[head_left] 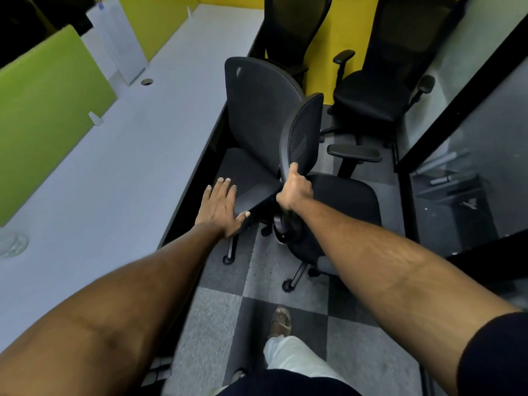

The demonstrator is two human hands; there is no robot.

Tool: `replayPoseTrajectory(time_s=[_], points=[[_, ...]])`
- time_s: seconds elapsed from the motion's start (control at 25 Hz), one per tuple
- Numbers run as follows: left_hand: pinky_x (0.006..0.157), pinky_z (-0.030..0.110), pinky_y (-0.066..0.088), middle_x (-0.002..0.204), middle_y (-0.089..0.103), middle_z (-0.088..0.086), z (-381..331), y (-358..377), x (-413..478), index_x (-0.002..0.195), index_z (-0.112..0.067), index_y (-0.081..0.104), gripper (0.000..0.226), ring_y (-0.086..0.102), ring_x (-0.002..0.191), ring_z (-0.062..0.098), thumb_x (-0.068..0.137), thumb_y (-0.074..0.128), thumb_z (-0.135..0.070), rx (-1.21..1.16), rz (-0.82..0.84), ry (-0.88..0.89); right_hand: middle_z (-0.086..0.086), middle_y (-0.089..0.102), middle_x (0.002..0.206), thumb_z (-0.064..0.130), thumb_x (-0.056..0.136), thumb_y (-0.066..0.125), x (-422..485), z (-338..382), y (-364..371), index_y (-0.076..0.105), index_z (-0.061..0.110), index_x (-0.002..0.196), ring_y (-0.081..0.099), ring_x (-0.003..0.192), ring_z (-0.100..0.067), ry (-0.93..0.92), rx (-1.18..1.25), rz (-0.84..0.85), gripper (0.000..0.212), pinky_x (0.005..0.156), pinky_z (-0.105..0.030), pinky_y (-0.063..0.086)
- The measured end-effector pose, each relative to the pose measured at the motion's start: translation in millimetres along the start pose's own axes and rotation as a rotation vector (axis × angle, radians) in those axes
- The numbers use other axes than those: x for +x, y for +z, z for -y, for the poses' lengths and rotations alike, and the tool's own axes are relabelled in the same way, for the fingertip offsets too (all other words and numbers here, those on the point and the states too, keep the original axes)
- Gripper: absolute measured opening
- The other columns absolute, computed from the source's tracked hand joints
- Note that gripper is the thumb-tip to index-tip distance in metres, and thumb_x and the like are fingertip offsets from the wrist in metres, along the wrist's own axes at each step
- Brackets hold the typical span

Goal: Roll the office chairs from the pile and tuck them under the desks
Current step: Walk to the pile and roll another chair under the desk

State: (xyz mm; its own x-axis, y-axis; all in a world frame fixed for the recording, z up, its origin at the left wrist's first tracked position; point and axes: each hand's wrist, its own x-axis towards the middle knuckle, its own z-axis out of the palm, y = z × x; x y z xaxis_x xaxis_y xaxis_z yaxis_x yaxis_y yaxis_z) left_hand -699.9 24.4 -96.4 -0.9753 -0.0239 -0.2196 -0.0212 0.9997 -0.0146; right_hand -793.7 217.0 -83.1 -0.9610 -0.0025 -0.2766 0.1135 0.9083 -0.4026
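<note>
Grey desk (137,155) lies left of our grip | our left hand (221,205) lies flat, fingers straight, on a black armrest (257,198) | our right hand (294,191) clenches the mesh backrest (303,132) rim of the near chair (345,201) | second chair (257,104) sits just beyond the grip, close against the desk edge

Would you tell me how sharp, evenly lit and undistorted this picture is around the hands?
Head view: wide lens bows the pale grey desk edge; the right hand gripping the black mesh chair back and the left hand look sharp; the far black chair sinks into shadow; the glass partition shows reflections.
</note>
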Motion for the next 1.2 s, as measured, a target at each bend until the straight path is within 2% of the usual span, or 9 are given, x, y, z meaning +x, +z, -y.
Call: replayPoseTrajectory(time_s=[0.2,0.32,0.6,0.72,0.84,0.92,1.0,1.08,1.2], points=[[0.131,0.048,-0.001,0.176,0.000,0.012,25.4,12.9,-36.3,0.168,-0.009,0.010,0.088,-0.009,0.162,0.026,0.105,0.032,-0.067,0.058,0.046,0.009,-0.010,0.060,0.097,0.005,0.085,0.070,-50.8,-48.2,-14.7,0.034,0.020,0.137,0.064,0.103,-0.037,0.028,-0.074,-0.067,0.065,0.076,-0.043,0.053],[0.131,0.048,0.000,0.176,0.000,0.012,14.1,13.5,-34.1,0.167,-0.009,0.010,0.088,-0.008,0.162,0.027,0.104,0.035,-0.066,0.090,0.026,0.090,-0.010,0.062,0.099,0.006,0.084,0.070,-89.1,-92.8,-25.2,0.034,0.023,0.143,0.063,0.104,-0.038,0.022,-0.161,-0.049,0.072,0.078,-0.041,0.050],[0.131,0.048,0.003,0.176,0.003,0.011,-109.7,-10.4,2.2,0.167,-0.009,0.011,0.095,-0.006,0.162,0.026,0.100,0.047,-0.066,0.090,-0.106,0.418,-0.014,0.066,0.125,0.000,0.080,0.067,-173.6,-218.9,-56.5,0.044,0.028,0.149,0.062,0.114,-0.038,0.157,-0.235,-0.031,0.078,0.096,-0.044,0.054],[0.131,0.048,0.003,0.176,0.005,0.011,-167.4,-18.3,5.4,0.167,-0.010,0.012,0.102,-0.004,0.163,0.026,0.095,0.058,-0.067,0.069,-0.120,0.558,-0.011,0.066,0.126,0.001,0.080,0.066,-195.4,-267.1,-75.2,0.050,0.022,0.141,0.063,0.114,-0.036,0.233,-0.338,-0.029,0.066,0.094,-0.043,0.052],[0.131,0.048,0.001,0.175,0.009,0.011,-220.1,-19.2,9.9,0.166,-0.011,0.015,0.106,-0.001,0.162,0.027,0.090,0.067,-0.063,0.110,-0.129,0.685,-0.007,0.067,0.122,0.010,0.077,0.067,-203.9,-298.2,-83.6,0.054,0.021,0.125,0.064,0.111,-0.034,0.195,-0.371,-0.092,0.051,0.092,-0.042,0.045],[0.131,0.048,0.003,0.171,0.024,0.010,-245.3,-18.2,14.2,0.163,-0.014,0.027,0.098,0.011,0.161,0.027,0.088,0.069,-0.062,0.161,-0.073,0.735,-0.006,0.068,0.115,0.011,0.075,0.069,-201.2,-305.6,-80.7,0.053,0.021,0.113,0.064,0.107,-0.033,0.163,-0.360,-0.137,0.042,0.090,-0.041,0.040],[0.127,0.047,0.020,0.152,0.051,0.008,-272.5,-20.1,15.7,0.145,-0.019,0.051,0.074,0.040,0.149,0.027,0.087,0.071,-0.059,0.212,-0.019,0.788,-0.004,0.069,0.106,0.008,0.073,0.072,-196.3,-317.4,-77.6,0.049,0.022,0.102,0.065,0.100,-0.031,0.182,-0.365,-0.188,0.039,0.087,-0.039,0.037],[0.107,0.041,0.047,0.126,0.068,0.005,-286.3,-27.7,11.0,0.124,-0.023,0.063,0.045,0.064,0.121,0.028,0.087,0.073,-0.047,0.211,0.024,0.788,-0.002,0.068,0.095,0.006,0.070,0.074,-193.9,-321.9,-77.1,0.043,0.024,0.095,0.066,0.092,-0.029,0.197,-0.377,-0.225,0.043,0.085,-0.038,0.037],[0.085,0.038,0.055,0.106,0.073,0.006,-292.0,-27.8,-0.8,0.110,-0.021,0.070,0.027,0.070,0.100,0.031,0.083,0.073,-0.024,0.159,0.027,0.740,0.004,0.058,0.080,0.004,0.069,0.073,-195.4,-330.7,-78.1,0.042,0.024,0.089,0.059,0.078,-0.025,0.191,-0.391,-0.216,0.042,0.082,-0.037,0.036]])
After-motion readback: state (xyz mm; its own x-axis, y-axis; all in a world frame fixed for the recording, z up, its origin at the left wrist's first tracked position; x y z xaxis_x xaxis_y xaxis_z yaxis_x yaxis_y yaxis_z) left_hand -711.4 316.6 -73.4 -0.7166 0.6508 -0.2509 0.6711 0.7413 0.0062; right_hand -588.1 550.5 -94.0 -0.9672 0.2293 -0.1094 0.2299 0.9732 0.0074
